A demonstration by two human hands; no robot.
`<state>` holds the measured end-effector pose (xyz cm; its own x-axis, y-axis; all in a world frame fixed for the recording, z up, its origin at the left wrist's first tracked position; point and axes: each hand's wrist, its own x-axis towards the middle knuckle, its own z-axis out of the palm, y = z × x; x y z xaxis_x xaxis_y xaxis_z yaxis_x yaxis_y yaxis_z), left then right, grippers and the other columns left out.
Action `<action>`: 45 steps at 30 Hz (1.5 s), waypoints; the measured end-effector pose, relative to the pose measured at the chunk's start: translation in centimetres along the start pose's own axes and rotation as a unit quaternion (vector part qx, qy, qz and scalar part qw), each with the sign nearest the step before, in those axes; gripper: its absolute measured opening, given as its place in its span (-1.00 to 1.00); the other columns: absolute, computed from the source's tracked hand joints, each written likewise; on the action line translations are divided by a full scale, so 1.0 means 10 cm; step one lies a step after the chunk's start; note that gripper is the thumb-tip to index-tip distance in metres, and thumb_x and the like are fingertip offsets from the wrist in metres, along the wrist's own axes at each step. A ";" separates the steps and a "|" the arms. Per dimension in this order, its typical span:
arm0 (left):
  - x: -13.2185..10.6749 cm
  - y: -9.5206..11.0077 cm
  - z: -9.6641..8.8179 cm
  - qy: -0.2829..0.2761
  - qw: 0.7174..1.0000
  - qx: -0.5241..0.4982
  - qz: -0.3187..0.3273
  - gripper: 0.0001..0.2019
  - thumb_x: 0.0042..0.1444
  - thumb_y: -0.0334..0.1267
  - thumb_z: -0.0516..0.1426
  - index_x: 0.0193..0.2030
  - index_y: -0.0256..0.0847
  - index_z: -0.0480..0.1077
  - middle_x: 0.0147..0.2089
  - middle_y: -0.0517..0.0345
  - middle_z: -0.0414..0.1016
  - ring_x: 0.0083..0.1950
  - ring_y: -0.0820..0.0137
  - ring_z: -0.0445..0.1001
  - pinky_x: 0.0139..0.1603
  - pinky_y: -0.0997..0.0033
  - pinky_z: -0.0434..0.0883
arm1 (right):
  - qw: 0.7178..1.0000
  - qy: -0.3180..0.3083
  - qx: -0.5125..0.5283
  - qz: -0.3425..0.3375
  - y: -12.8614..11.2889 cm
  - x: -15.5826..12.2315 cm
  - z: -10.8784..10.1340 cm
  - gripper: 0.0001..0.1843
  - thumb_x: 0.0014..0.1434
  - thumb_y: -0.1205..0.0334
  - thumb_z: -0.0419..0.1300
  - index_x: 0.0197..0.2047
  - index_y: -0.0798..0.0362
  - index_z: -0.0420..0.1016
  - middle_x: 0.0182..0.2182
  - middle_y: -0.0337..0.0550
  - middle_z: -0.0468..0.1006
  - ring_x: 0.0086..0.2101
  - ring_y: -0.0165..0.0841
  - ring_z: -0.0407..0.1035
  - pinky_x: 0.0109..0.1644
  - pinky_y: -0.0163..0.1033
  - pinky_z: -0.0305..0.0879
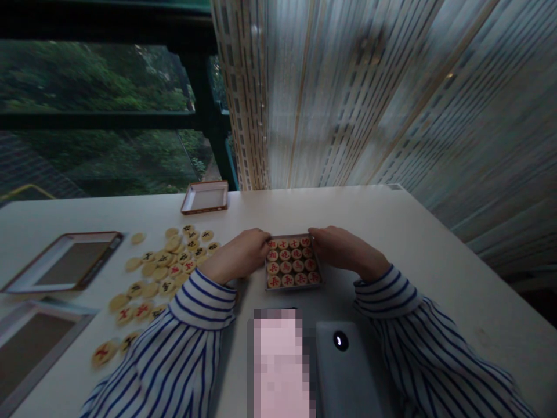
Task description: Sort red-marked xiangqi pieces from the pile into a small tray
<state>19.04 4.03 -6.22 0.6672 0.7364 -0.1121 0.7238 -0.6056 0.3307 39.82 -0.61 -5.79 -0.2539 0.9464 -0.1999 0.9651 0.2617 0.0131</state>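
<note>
A small open box (296, 288) rests on the white table, filled with neat rows of xiangqi pieces (297, 266) that bear red characters. My left hand (238, 253) pinches the box at its upper left side, fingers closed on the edge. At the upper right corner my right hand (346, 248) grips it the same way. Left of the box lies a loose heap of xiangqi pieces (160, 274), some with black characters, some red, others showing plain faces. My left forearm hides part of that heap.
An open box part (204, 198) sits by the table's far edge. Two larger box parts, a brown-rimmed one (65, 261) and a grey one (39, 354), lie at the left. A white device with a lit display (348, 371) and a pixelated pink item (278, 366) are near me.
</note>
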 end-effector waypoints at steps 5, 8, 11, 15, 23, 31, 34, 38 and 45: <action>0.02 -0.02 0.03 0.005 1.000 -0.003 0.000 -0.70 0.11 -0.32 -0.10 -0.26 -0.28 0.45 -0.19 -0.04 0.52 -0.16 0.33 0.45 -0.14 0.40 0.33 | 1.000 0.004 0.004 -0.002 -0.01 0.01 0.01 -0.74 0.16 0.33 -0.08 -0.19 0.17 0.38 -0.29 0.09 0.54 -0.32 -0.27 0.44 -0.37 -0.28 0.22; 0.02 -0.01 0.02 0.003 1.000 0.000 0.005 -0.70 0.11 -0.34 -0.11 -0.27 -0.29 0.45 -0.20 -0.04 0.52 -0.17 0.33 0.46 -0.15 0.41 0.33 | 1.000 0.009 0.010 -0.005 0.00 0.02 0.02 -0.73 0.15 0.36 -0.08 -0.18 0.17 0.38 -0.28 0.09 0.54 -0.31 -0.27 0.45 -0.37 -0.29 0.21; 0.00 0.01 0.01 0.003 1.000 0.001 0.007 -0.70 0.11 -0.34 -0.12 -0.29 -0.29 0.44 -0.22 -0.04 0.52 -0.19 0.33 0.46 -0.17 0.42 0.33 | 1.000 0.013 0.012 -0.009 0.01 0.03 0.04 -0.73 0.13 0.38 -0.08 -0.17 0.17 0.38 -0.29 0.08 0.54 -0.30 -0.28 0.45 -0.35 -0.30 0.21; -0.01 0.00 0.01 0.013 1.000 -0.002 0.011 -0.69 0.11 -0.34 -0.12 -0.27 -0.29 0.44 -0.21 -0.04 0.52 -0.17 0.34 0.45 -0.16 0.42 0.33 | 1.000 0.006 0.006 -0.008 0.01 0.03 0.03 -0.74 0.16 0.36 -0.09 -0.19 0.17 0.38 -0.29 0.09 0.53 -0.30 -0.28 0.44 -0.35 -0.29 0.20; 0.01 0.00 0.02 0.010 1.000 0.001 0.008 -0.70 0.09 -0.35 -0.11 -0.28 -0.29 0.44 -0.21 -0.04 0.52 -0.17 0.34 0.45 -0.14 0.43 0.33 | 1.000 0.010 0.005 -0.002 -0.02 0.03 0.02 -0.75 0.18 0.36 -0.10 -0.20 0.16 0.37 -0.29 0.06 0.53 -0.30 -0.30 0.44 -0.35 -0.30 0.19; 0.02 -0.01 0.02 0.012 1.000 -0.001 0.006 -0.71 0.09 -0.36 -0.10 -0.27 -0.28 0.44 -0.19 -0.04 0.52 -0.16 0.33 0.45 -0.13 0.41 0.33 | 1.000 0.005 0.003 0.002 -0.02 0.03 0.02 -0.77 0.15 0.38 -0.08 -0.22 0.16 0.37 -0.29 0.07 0.53 -0.30 -0.29 0.44 -0.35 -0.30 0.19; 0.02 0.00 0.03 0.012 1.000 0.001 0.008 -0.70 0.08 -0.36 -0.10 -0.27 -0.29 0.44 -0.20 -0.04 0.52 -0.17 0.33 0.45 -0.14 0.42 0.33 | 1.000 0.012 0.009 0.001 -0.02 0.03 0.02 -0.77 0.13 0.39 -0.08 -0.23 0.17 0.38 -0.30 0.07 0.54 -0.30 -0.28 0.44 -0.36 -0.30 0.19; 0.03 0.00 0.03 0.017 1.000 -0.007 0.010 -0.69 0.07 -0.37 -0.10 -0.23 -0.29 0.45 -0.18 -0.05 0.52 -0.14 0.33 0.45 -0.11 0.41 0.33 | 1.000 0.020 0.009 -0.001 -0.01 0.02 0.01 -0.77 0.12 0.38 -0.07 -0.25 0.18 0.39 -0.33 0.06 0.54 -0.32 -0.28 0.44 -0.39 -0.30 0.18; 0.02 0.01 0.04 0.013 1.000 -0.010 0.010 -0.70 0.09 -0.36 -0.10 -0.23 -0.29 0.45 -0.17 -0.04 0.52 -0.14 0.33 0.45 -0.10 0.41 0.33 | 1.000 0.008 -0.010 0.007 -0.03 0.01 -0.01 -0.77 0.15 0.40 -0.08 -0.24 0.17 0.38 -0.33 0.06 0.54 -0.32 -0.29 0.45 -0.39 -0.30 0.18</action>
<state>19.29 4.05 -6.58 0.6773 0.7312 -0.0811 0.7059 -0.6148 0.3516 39.47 -0.58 -5.67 -0.2421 0.9526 -0.1842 0.9669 0.2526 0.0353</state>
